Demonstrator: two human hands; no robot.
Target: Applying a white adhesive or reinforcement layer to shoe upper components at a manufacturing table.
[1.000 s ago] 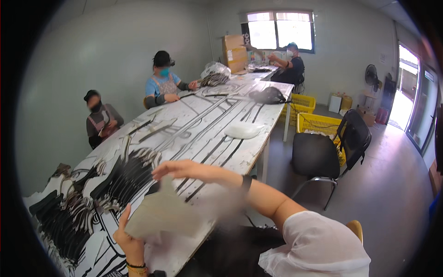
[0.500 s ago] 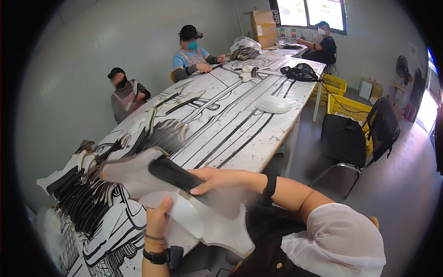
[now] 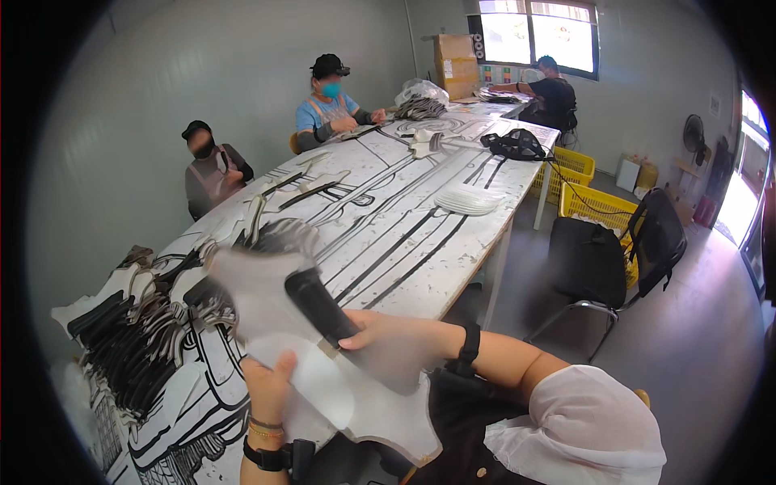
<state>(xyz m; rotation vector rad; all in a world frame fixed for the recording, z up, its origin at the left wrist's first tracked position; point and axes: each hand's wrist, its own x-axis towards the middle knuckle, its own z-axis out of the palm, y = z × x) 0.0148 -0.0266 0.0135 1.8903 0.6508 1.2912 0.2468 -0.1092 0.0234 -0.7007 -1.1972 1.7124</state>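
Note:
A flat white panel (image 3: pixel 263 295) with curved edges and a black strip (image 3: pixel 317 303), shaped like an unsewn shoe upper, is held tilted above the near end of the table. My left hand (image 3: pixel 268 384) grips its near left edge, thumb on top and fingers hidden underneath. Under that thumb, a smooth white oval piece (image 3: pixel 323 392) lies against the panel. My right hand (image 3: pixel 380 333) is closed on the panel by the lower end of the black strip, thumb on top. To the left lies a heap of similar black and white panels (image 3: pixel 133 347).
The long table (image 3: pixel 380 267) has painted black lines. On it are a stack of thin white pieces (image 3: pixel 469 200) and a black strapped item (image 3: pixel 515 145). Two people sit along the far left side, another by the window. A black chair (image 3: pixel 590 259) and yellow crates (image 3: pixel 598 202) stand right.
The panel has swung more upright, its far end shifting right, with both hands still on it. My left hand has moved slightly left. The person by the window now leans toward the table.

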